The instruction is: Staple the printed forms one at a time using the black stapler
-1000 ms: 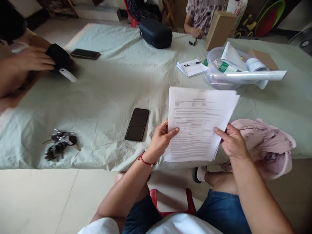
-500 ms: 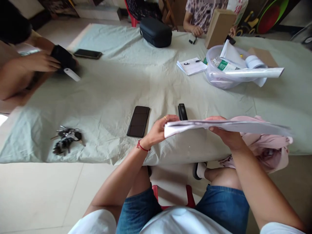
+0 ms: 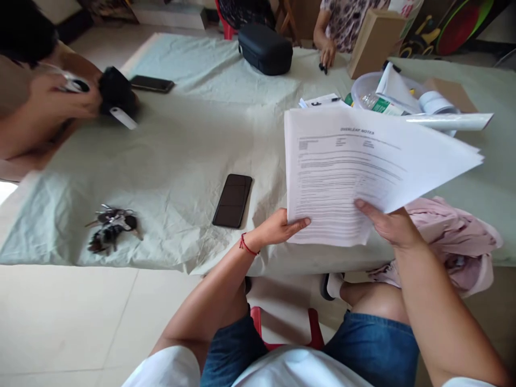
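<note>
Both my hands hold a stack of printed papers (image 3: 334, 172) above the table's near side, its printed face turned up toward me. My left hand (image 3: 284, 227) grips the lower left corner, thumb on top and fingers hidden underneath. On the lower right part, my right hand (image 3: 389, 223) pinches the sheets with its thumb on the print. The sheets fan out to the right. Left of the stack lies a black smartphone (image 3: 233, 200). A crumpled pink cloth (image 3: 455, 231) sits by my right forearm at the table edge.
A bunch of keys (image 3: 113, 228) lies at the near left of the cloth-covered table (image 3: 173, 156). Farther back are a black case (image 3: 265, 49), a second phone (image 3: 152, 84), a cardboard box (image 3: 374, 43) and a filled plastic basin (image 3: 363, 88). Two other people sit at the table.
The papers have swung from nearly edge-on to face up, and now cover the black stapler. At left, the other person's hand has shifted. The far person's hand has moved over a small black item.
</note>
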Motion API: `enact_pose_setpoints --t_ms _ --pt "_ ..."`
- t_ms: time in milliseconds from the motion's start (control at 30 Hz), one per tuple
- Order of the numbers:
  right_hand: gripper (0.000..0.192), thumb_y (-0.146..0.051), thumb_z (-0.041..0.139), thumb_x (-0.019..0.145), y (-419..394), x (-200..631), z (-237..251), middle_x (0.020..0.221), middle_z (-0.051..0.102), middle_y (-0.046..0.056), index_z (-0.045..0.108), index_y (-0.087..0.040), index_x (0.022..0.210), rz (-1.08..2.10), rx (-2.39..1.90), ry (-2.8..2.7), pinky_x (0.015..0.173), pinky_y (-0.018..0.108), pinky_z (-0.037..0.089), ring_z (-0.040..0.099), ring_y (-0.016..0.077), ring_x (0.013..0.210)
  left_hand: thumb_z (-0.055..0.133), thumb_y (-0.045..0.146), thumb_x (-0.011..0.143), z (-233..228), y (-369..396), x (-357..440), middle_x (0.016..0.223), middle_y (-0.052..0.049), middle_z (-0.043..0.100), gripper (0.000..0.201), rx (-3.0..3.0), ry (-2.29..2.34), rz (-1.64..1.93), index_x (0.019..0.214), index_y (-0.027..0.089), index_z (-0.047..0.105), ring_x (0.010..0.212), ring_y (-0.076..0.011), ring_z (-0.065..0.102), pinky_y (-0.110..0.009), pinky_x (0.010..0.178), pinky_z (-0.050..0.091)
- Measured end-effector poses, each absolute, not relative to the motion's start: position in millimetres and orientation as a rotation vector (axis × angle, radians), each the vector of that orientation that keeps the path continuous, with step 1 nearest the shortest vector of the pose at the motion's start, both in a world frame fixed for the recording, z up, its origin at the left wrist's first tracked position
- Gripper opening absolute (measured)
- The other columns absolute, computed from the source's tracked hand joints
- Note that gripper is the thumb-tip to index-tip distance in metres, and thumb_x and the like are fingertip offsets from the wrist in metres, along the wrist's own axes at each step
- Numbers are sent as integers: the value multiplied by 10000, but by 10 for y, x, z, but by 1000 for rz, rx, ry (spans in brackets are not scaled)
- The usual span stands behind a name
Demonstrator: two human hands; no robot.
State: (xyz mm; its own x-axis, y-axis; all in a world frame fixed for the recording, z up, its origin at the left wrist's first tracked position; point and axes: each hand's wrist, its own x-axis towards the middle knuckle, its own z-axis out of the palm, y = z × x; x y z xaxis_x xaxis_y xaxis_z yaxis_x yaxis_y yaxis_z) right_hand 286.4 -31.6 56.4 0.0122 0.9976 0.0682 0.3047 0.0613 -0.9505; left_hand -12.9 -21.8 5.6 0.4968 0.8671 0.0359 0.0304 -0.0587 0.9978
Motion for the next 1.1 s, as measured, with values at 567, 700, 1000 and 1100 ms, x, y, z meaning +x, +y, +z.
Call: enact_pose_setpoints --t_ms 567,700,1000,1100 --pt "579 -718 876 872 -988 2806 -54 1128 889 114 882 -206 1142 1536 -1655 -978 968 479 699 860 343 1018 750 542 996 -257 -328 51 1535 -135 708 414 657 1163 1140 1278 239 743 1476 -356 631 -465 1198 525" --pt "534 -708 848 906 -931 2697 -107 1068 888 89 869 -225 1133 1528 -1596 -949 950 455 688 851 321 1009 786 515 980 -309 -313 -18 1608 -114 666 407 600 1287 1200 1298 265 742 1568 -347 556 -457 1260 475" --pt "525 -747 856 853 -652 2843 -103 1115 865 44 796 -299 1119 1282 -1635 -1030 1033 431 658 813 283 1108 744 578 1003 -255 -316 -96 1232 -98 770 384 712 1144 1151 1153 225 729 1163 -271 706 -351 976 555" --pt "478 -669 787 933 -502 2904 -48 1194 850 86 783 -281 1213 919 -1773 -1245 1092 515 631 795 312 1171 732 599 1011 -233 -352 -86 1125 -81 738 386 777 1153 1107 1049 216 704 1048 -238 682 -330 915 534"
